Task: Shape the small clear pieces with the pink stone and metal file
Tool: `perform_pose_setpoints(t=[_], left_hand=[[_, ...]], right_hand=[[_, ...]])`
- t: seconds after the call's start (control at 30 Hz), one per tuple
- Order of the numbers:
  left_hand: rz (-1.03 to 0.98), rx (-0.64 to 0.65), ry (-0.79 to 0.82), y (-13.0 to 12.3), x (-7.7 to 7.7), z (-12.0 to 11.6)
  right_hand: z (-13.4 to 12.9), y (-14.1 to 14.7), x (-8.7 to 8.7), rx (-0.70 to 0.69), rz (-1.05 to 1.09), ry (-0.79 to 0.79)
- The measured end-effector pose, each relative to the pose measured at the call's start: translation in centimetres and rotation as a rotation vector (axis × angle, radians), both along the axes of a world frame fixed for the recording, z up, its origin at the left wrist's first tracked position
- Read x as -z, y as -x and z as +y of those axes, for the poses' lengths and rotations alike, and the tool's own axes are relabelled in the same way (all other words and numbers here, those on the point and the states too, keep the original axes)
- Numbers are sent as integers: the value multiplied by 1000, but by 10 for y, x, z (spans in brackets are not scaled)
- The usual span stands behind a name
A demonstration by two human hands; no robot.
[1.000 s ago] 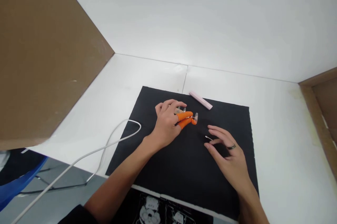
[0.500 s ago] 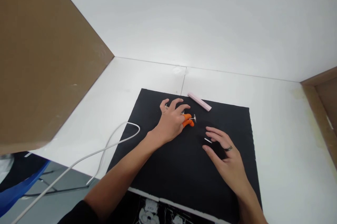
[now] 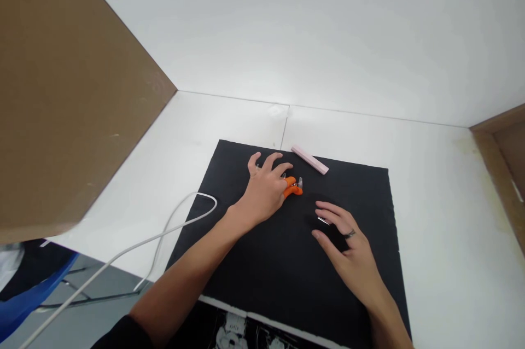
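My left hand (image 3: 264, 190) is over the black mat (image 3: 262, 267), with orange covers (image 3: 292, 186) on its thumb and index finger. These two fingers are pinched together on a small clear piece (image 3: 301, 181) that sticks out past their tips. The other fingers are spread, and small shiny bits (image 3: 284, 175) show between them, too small to name. My right hand (image 3: 348, 245) hovers lower right, thumb and fingers curved apart. A thin silvery strip (image 3: 323, 221) shows between them on the mat. I cannot tell whether the hand touches it.
A pink bar (image 3: 310, 160) lies across the mat's far edge. From the left, a white cable (image 3: 164, 233) loops onto the mat's edge. A brown panel (image 3: 82, 103) stands at the left, a white wall (image 3: 307, 26) behind, and a brown frame (image 3: 498, 166) at the right.
The clear piece in my left fingers has turned from a T-like outline to a narrow upright one. My right hand has shifted slightly left. The pink bar stays put.
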State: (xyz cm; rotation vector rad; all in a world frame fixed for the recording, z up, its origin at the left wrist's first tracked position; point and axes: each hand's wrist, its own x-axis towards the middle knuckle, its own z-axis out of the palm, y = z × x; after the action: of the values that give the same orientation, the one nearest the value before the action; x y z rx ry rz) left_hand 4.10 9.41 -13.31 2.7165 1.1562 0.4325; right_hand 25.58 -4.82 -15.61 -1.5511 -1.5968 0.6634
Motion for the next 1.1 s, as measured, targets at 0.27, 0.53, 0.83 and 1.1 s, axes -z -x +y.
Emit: perform_pose_setpoints(t=[0.27,0.53,0.83,1.1], left_hand=[[32,22,32,-3,-5,4],[72,42,58,-3,-10,7],[93,37,79,-5,-18,14],[190,112,104,-20,-29,34]], right_hand=[[0,-3,1,-6,-12,-18],[0,-7,0,14,-13,-62],[0,-9,3,40,-13,-89],[0,-8,-1,67,14,-86]])
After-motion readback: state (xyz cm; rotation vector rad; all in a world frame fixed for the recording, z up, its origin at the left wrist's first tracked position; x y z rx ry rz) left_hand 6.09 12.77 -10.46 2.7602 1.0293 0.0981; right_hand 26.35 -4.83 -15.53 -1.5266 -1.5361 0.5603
